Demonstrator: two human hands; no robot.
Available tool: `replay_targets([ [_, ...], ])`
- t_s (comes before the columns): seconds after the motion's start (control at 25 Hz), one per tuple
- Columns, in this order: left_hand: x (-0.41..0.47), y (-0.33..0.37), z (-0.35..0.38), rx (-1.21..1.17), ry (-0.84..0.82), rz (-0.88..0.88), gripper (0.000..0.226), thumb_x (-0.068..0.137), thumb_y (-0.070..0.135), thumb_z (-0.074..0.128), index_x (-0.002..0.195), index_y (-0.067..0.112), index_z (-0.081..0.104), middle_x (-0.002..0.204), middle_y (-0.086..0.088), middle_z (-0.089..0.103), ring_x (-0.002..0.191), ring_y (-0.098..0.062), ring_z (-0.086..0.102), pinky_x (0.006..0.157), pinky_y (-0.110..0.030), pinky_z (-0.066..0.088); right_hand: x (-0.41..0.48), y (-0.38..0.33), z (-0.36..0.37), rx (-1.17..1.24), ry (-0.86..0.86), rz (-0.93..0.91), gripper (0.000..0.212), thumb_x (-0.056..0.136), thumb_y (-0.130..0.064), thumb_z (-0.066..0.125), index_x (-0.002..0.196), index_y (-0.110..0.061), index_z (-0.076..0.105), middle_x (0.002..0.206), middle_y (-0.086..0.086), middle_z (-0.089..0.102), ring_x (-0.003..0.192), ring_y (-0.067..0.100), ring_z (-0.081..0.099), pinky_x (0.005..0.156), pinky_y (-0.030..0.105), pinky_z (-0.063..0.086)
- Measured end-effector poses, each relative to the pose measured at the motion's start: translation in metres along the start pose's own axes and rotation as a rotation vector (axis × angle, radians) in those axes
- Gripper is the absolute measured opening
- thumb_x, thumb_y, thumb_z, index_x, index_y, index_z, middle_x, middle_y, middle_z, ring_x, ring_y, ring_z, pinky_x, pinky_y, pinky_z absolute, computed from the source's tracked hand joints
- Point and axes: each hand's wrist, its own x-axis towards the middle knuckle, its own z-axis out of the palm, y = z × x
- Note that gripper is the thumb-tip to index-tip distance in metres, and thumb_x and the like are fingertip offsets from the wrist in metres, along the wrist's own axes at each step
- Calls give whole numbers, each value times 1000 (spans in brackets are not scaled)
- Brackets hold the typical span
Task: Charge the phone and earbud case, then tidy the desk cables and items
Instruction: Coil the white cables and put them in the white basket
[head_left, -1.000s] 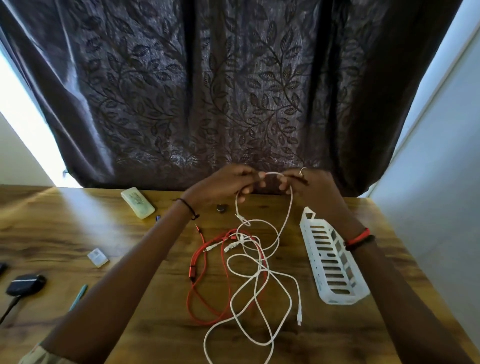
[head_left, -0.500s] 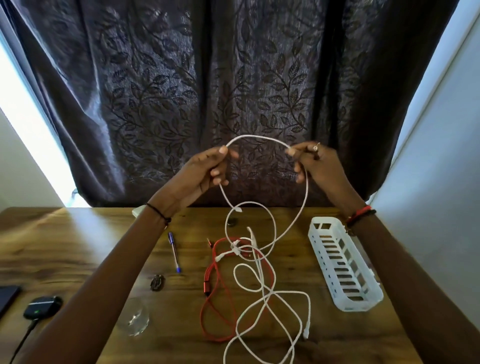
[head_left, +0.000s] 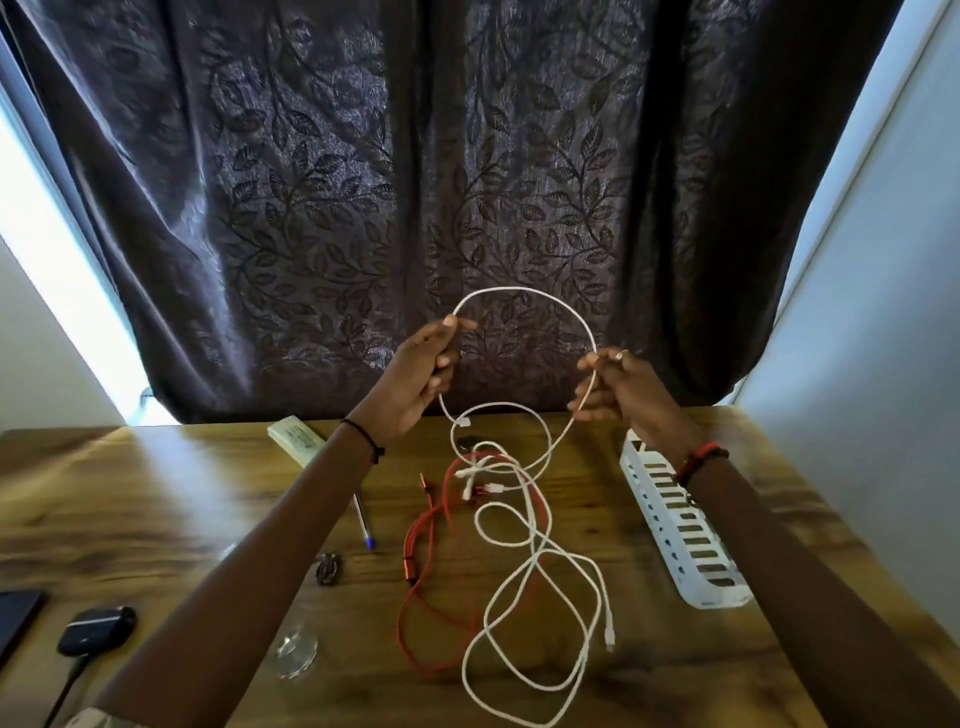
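Observation:
A long white cable arches in the air between my two raised hands. My left hand pinches it at the left end of the arch, and my right hand pinches it at the right end. The rest of the white cable hangs down and lies in loops on the wooden desk, tangled over a red cable. A black earbud case sits at the desk's left edge with a dark cable running from it. A dark phone shows partly beside it.
A white slotted plastic basket lies at the right of the desk. A pale remote, a blue-tipped pen, a small dark clip and a clear round lid lie left of the cables. A dark leaf-patterned curtain hangs behind.
Both hands have risen from the desk and moved apart, drawing the white cable into a wide arch. The view has tilted up.

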Motion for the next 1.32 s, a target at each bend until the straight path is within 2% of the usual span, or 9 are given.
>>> replay_targets([
  [0.16, 2, 0, -3, 95, -7, -22, 29, 99, 36, 39, 106, 20, 63, 64, 6, 50, 36, -1, 28, 31, -13, 19, 5, -23, 3, 103, 110, 13, 24, 99, -18, 43, 83, -10, 59, 56, 2, 55, 38, 7, 58, 40, 19, 50],
  [0.28, -4, -4, 13, 329, -186, -9, 29, 96, 33, 47, 119, 22, 61, 104, 7, 69, 39, -1, 32, 34, -10, 23, 7, -42, 13, 295, 64, 140, 27, 99, -11, 41, 79, -4, 57, 44, -3, 54, 32, 2, 50, 33, 10, 40],
  [0.44, -14, -23, 43, 692, -518, -79, 30, 89, 21, 63, 118, 30, 62, 62, 20, 66, 38, 0, 40, 40, -9, 33, 12, -58, 21, 646, -5, 276, 23, 86, 14, 32, 77, 6, 51, 50, 5, 53, 27, 3, 47, 31, 13, 40],
  [0.52, -16, -39, 53, 752, -603, -52, 26, 87, 17, 65, 112, 24, 67, 68, 24, 68, 40, 0, 43, 41, -9, 36, 13, -63, 23, 749, -65, 283, 29, 63, 23, 41, 88, 11, 49, 45, 7, 50, 27, 6, 47, 32, 14, 40],
  [0.64, -12, -57, 58, 594, -441, -30, 16, 87, 16, 64, 99, 10, 73, 73, 12, 72, 36, -1, 40, 35, -10, 31, 16, -66, 22, 648, -51, 228, 14, 85, 11, 44, 97, 7, 51, 42, 6, 55, 30, 6, 51, 29, 13, 38],
  [0.76, -3, -59, 58, 356, -228, -62, 15, 89, 13, 60, 96, 6, 71, 83, -2, 74, 41, -9, 46, 31, -12, 28, 12, -46, 19, 413, -9, 141, 43, 102, -31, 29, 92, -2, 60, 68, 10, 70, 56, 16, 69, 42, 21, 53],
  [0.92, 10, -48, 50, 263, -39, -13, 16, 87, 19, 64, 98, 11, 72, 66, -1, 71, 27, -4, 32, 33, -12, 24, -15, 15, 24, 48, -224, 73, 19, 94, -11, 47, 103, -7, 63, 101, 12, 70, 88, 18, 69, 81, 29, 56],
  [1.04, 16, -39, 50, 153, -88, -27, 18, 89, 22, 61, 101, 13, 71, 100, -1, 74, 31, -3, 29, 37, -14, 23, -22, 48, 31, -147, -330, -68, 17, 91, -13, 55, 102, -13, 68, 100, 6, 73, 100, 19, 68, 97, 35, 49],
  [1.32, 22, -33, 35, 266, -125, -133, 31, 93, 27, 55, 117, 11, 64, 114, -7, 69, 34, -2, 31, 34, -9, 24, -12, 34, 19, 29, -4, -97, 19, 92, -24, 52, 99, -12, 65, 96, 19, 69, 79, 24, 69, 79, 41, 55],
])
